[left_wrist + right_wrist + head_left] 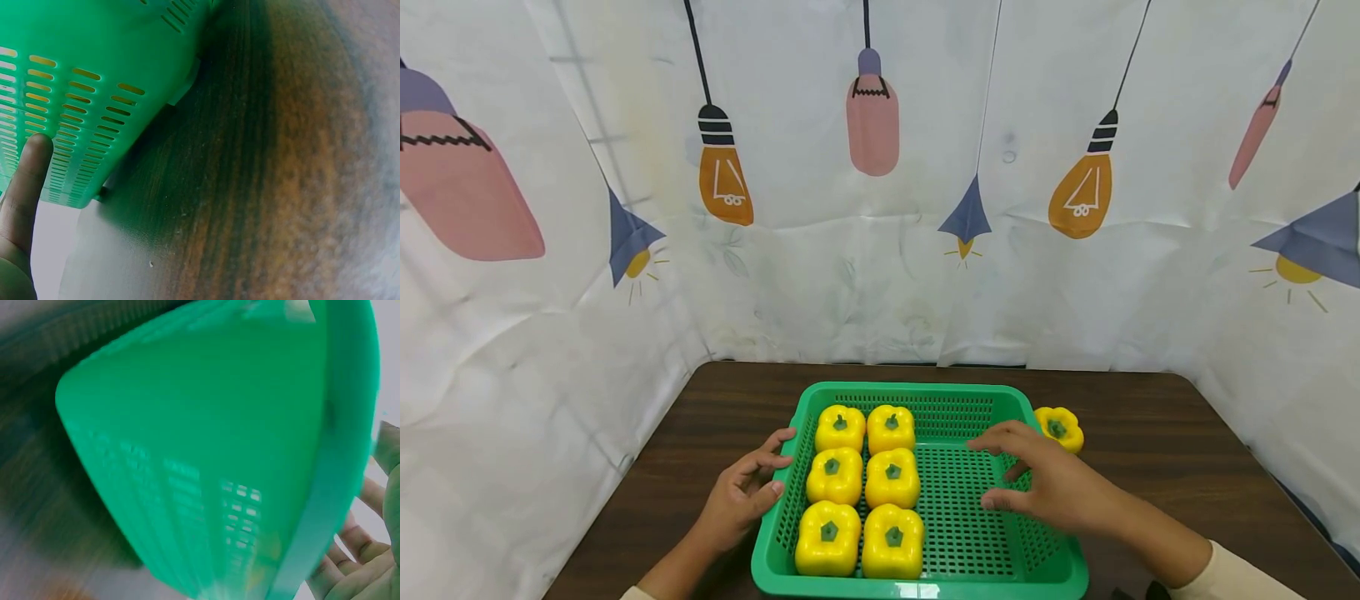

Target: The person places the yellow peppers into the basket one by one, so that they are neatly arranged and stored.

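A green plastic basket (pixel 917 588) with slotted walls holds several yellow bell peppers (pixel 892 537) in two columns on its left side, stems up. My left hand (pixel 743 492) touches the basket's left side with loosely extended fingers; in the left wrist view one straight finger (pixel 28 181) lies against the slotted outer wall. Over the right part of the basket hovers my right hand (pixel 1048 479), fingers spread and bent a little, nothing between them. Beyond that hand, outside the right rim, lies another yellow bell pepper (pixel 1060 428), tipped with its stem facing me and partly hidden.
The basket stands on a dark wood-grain table (pixel 1157 454). A white curtain (pixel 850 275) printed with hanging lamps encloses the table at the back and both sides. A small dark object (pixel 1156 591) shows at the bottom edge, close to the right sleeve.
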Motion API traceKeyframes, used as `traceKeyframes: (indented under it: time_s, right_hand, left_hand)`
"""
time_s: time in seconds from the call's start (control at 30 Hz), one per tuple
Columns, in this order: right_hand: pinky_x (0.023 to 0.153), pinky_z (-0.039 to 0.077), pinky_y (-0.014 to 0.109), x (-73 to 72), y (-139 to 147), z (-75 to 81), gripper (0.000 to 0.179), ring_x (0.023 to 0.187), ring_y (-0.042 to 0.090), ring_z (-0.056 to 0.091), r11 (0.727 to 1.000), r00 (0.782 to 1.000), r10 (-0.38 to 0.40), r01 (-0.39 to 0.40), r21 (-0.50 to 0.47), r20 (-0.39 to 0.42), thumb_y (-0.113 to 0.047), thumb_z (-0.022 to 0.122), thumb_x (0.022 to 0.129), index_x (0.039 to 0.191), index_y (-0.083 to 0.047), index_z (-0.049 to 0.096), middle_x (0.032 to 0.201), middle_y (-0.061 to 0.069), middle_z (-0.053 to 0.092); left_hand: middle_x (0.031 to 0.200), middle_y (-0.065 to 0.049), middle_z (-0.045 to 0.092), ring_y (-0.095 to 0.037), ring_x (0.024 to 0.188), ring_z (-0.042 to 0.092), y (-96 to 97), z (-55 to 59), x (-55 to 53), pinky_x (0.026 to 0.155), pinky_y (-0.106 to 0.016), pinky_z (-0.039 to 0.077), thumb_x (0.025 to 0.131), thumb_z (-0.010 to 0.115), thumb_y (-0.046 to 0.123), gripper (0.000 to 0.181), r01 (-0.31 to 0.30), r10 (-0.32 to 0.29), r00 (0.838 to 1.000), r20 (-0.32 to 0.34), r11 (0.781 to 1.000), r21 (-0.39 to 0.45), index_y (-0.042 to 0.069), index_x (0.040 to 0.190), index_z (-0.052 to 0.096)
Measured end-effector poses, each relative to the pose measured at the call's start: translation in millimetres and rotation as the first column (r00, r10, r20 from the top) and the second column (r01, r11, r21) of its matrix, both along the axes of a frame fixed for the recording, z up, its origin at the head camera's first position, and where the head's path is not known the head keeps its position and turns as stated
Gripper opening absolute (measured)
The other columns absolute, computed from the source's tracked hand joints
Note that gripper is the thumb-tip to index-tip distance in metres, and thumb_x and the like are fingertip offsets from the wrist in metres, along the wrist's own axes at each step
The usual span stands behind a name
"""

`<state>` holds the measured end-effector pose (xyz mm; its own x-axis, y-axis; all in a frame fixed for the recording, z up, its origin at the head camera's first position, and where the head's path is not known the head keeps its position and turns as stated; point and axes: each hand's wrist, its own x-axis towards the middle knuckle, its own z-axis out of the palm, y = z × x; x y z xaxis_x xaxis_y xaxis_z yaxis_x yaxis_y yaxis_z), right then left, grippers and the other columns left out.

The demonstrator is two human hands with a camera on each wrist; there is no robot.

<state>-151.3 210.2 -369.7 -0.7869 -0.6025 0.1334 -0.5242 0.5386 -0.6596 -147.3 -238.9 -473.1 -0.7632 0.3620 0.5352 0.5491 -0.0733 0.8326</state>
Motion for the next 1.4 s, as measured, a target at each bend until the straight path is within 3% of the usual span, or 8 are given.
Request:
traceKeyframes:
  time_s: [0.23,0.37,0.57,0.8,1.13,1.4]
  right_hand:
    - [0.08,0.059,0.036,-8.4,17,-2.0,0.063,0.099,0.023,0.068,0.998,0.998,-0.058,0.057,-0.026,-0.036,-0.049,0.078,0.087,0.143,-0.029,0.056,0.142,0.002,0.051]
    - [0.081,0.059,0.037,-12.0,26,-3.2,0.064,0.101,0.03,0.069,0.996,0.996,-0.074,0.071,-0.06,-0.057,-0.044,0.079,0.088,0.144,-0.024,0.055,0.141,0.004,0.05]
    - [0.082,0.058,0.038,-16.4,37,-4.0,0.064,0.105,0.027,0.067,0.989,0.987,-0.138,0.133,-0.061,-0.085,-0.041,0.079,0.089,0.144,-0.02,0.056,0.139,0.004,0.051]
    - [0.084,0.059,0.039,-25.3,51,-10.2,0.061,0.11,0.031,0.064,0.984,0.978,-0.158,0.144,-0.109,-0.136,-0.027,0.08,0.09,0.143,-0.013,0.056,0.137,0.007,0.053]
    - [0.09,0.056,0.048,-38.9,70,-23.6,0.059,0.116,0.035,0.061,0.97,0.952,-0.236,0.22,-0.101,-0.194,-0.026,0.081,0.09,0.142,-0.013,0.057,0.14,0.008,0.052]
    - [0.094,0.054,0.044,-48.2,79,-33.0,0.057,0.116,0.038,0.061,0.963,0.931,-0.269,0.257,-0.079,-0.248,-0.023,0.082,0.089,0.139,-0.007,0.059,0.143,0.014,0.051]
  left_hand:
    - [0.157,-0.007,0.043,-0.011,0.148,0.033,0.0,1.1,0.3,0.11,-0.023,0.038,0.094,0.048,-0.019,0.031,-0.014,0.014,1.0,-0.004,1.0,-0.009,-0.014,0.124,0.056]
    - [0.158,-0.007,0.042,-0.01,0.149,0.031,-0.2,1.0,0.7,0.111,-0.023,0.036,0.095,0.048,-0.018,0.03,-0.012,0.012,1.0,-0.002,1.0,-0.016,-0.015,0.124,0.055]
    - [0.159,-0.007,0.04,-0.01,0.15,0.029,-0.3,-0.3,0.8,0.112,-0.023,0.035,0.096,0.047,-0.017,0.03,0.001,-0.001,1.0,0.011,1.0,-0.014,-0.015,0.125,0.053]
    - [0.158,-0.006,0.041,-0.009,0.149,0.03,-0.1,-0.1,1.0,0.112,-0.023,0.035,0.096,0.047,-0.017,0.03,-0.007,0.007,1.0,0.006,1.0,-0.014,-0.014,0.126,0.054]
    - [0.158,-0.007,0.041,-0.009,0.149,0.03,0.0,1.6,2.1,0.111,-0.024,0.038,0.096,0.046,-0.017,0.031,-0.007,0.007,1.0,0.012,1.0,-0.011,-0.014,0.126,0.054]
    - [0.158,-0.013,0.04,-0.011,0.149,0.031,-0.3,-0.5,0.5,0.111,-0.025,0.038,0.096,0.047,-0.018,0.031,0.003,-0.003,1.0,0.015,1.0,0.003,-0.015,0.125,0.054]
